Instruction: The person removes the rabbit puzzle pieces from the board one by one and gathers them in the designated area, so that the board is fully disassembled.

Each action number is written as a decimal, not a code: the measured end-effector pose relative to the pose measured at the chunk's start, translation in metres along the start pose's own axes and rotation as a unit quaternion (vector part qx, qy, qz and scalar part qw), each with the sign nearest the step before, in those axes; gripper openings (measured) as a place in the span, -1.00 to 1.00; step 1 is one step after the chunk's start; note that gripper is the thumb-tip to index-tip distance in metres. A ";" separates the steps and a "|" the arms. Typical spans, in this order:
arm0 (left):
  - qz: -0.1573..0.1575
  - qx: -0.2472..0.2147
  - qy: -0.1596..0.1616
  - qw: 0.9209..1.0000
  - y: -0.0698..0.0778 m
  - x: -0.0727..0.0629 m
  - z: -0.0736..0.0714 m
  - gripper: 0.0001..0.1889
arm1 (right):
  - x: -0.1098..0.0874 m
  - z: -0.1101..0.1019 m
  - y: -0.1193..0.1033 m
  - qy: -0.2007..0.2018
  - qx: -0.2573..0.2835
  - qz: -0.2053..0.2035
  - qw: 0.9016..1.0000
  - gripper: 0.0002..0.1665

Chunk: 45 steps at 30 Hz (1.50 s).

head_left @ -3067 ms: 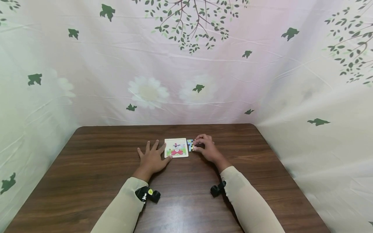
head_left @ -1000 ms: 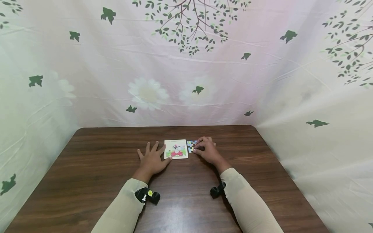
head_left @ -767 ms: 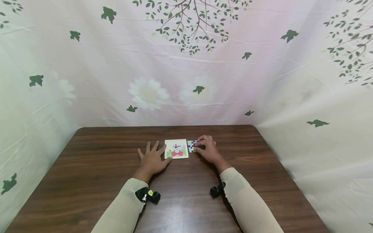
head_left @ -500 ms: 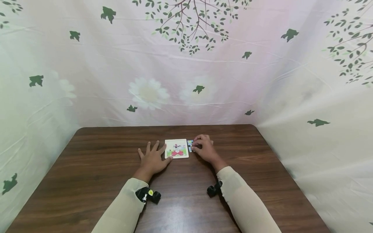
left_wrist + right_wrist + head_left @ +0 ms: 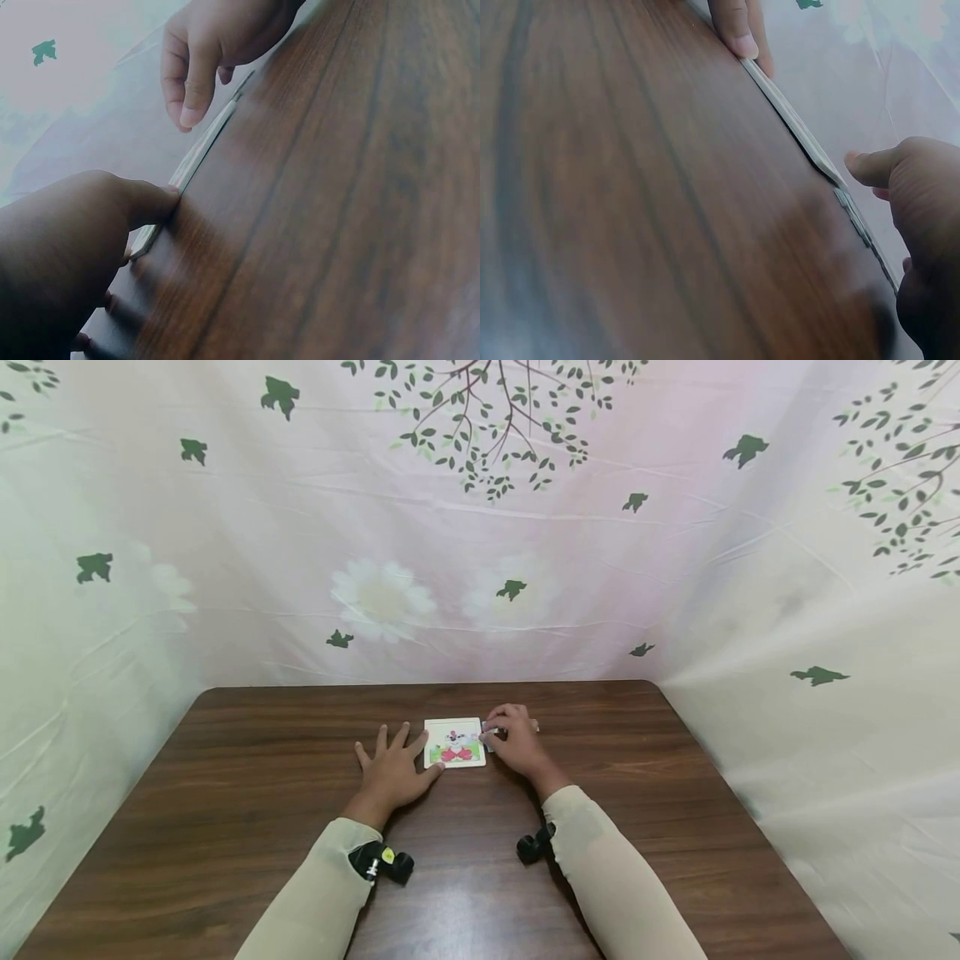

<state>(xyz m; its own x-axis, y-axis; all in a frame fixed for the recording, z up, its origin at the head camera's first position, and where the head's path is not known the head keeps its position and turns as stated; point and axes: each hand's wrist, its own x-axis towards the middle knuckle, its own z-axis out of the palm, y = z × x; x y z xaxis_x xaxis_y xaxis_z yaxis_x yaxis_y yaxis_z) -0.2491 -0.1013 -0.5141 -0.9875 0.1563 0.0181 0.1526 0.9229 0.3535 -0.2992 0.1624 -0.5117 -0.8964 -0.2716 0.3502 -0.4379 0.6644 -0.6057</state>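
A square jigsaw board [image 5: 454,752] with a white border and a cartoon mouse picture lies flat near the table's far side. My left hand [image 5: 393,774] is spread beside it, thumb and fingertips touching its left and lower-left edges. Small blue jigsaw pieces [image 5: 486,727] lie against the board's right side, mostly covered by my right hand [image 5: 519,743]. That hand has bent fingers, thumb and fingertips close together at the board's right edge. In the left wrist view its fingertips [image 5: 191,118] point down over the board. Whether they pinch a piece is hidden.
The brown wooden table [image 5: 442,893] spreads around the board. A pale cloth [image 5: 420,527] printed with leaves, birds and flowers hangs behind the table and along both sides. A small black camera [image 5: 531,849] sits on my right wrist and another [image 5: 400,867] on my left.
My right hand has slid left from the loose pieces to the board's right edge, covering most of the pieces that showed before. My left hand has stayed in place on the board.
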 end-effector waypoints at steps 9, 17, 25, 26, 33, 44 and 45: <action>-0.001 0.003 -0.008 1.000 0.002 -0.001 -0.002 -0.14 | 0.004 0.008 -0.007 -0.002 0.011 -0.007 1.000 -0.93; -0.003 0.004 -0.003 1.000 0.002 -0.002 -0.002 -0.14 | 0.011 0.018 -0.015 -0.029 -0.009 0.000 1.000 -0.84; 0.001 0.010 -0.002 1.000 0.001 -0.001 -0.001 -0.15 | 0.013 0.026 -0.020 -0.042 -0.011 -0.010 0.999 -0.87; 0.001 0.010 -0.003 1.000 0.001 -0.001 -0.001 -0.15 | 0.013 0.026 -0.021 -0.043 -0.012 -0.010 0.999 -0.87; 0.003 0.011 -0.003 1.000 0.000 -0.001 -0.001 -0.14 | 0.014 0.028 -0.026 -0.049 -0.038 0.004 0.998 -0.90; 0.003 0.002 -0.006 1.000 0.001 -0.002 -0.004 -0.14 | 0.016 0.032 -0.041 -0.084 -0.103 0.051 0.990 -0.86; 0.003 0.002 -0.007 1.000 0.001 -0.002 -0.003 -0.15 | 0.016 0.032 -0.041 -0.083 -0.104 0.051 0.990 -0.86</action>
<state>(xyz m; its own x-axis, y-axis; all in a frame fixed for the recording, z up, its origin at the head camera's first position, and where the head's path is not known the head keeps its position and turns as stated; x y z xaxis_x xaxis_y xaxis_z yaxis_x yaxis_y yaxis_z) -0.2473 -0.1020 -0.5107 -0.9861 0.1662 0.0079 0.1585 0.9236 0.3492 -0.2976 0.1084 -0.5046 -0.9420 -0.2938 0.1621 -0.3355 0.8188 -0.4658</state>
